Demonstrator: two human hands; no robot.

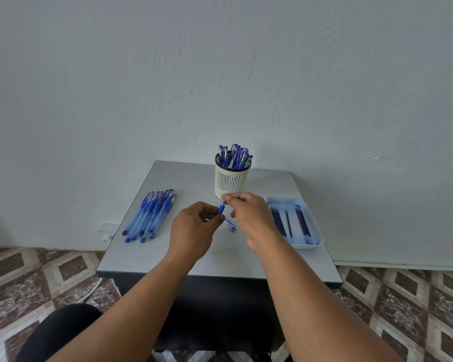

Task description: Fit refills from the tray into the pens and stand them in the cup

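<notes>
The left hand [194, 226] grips a blue pen [221, 210]; the right hand [246, 212] pinches its tip. A cap [230, 224] lies just below the fingers.

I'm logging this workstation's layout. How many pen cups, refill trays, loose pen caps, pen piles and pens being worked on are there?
Pen cup: 1
Refill tray: 1
Loose pen cap: 1
Pen pile: 1
Held pen: 1
Total: 5
</notes>
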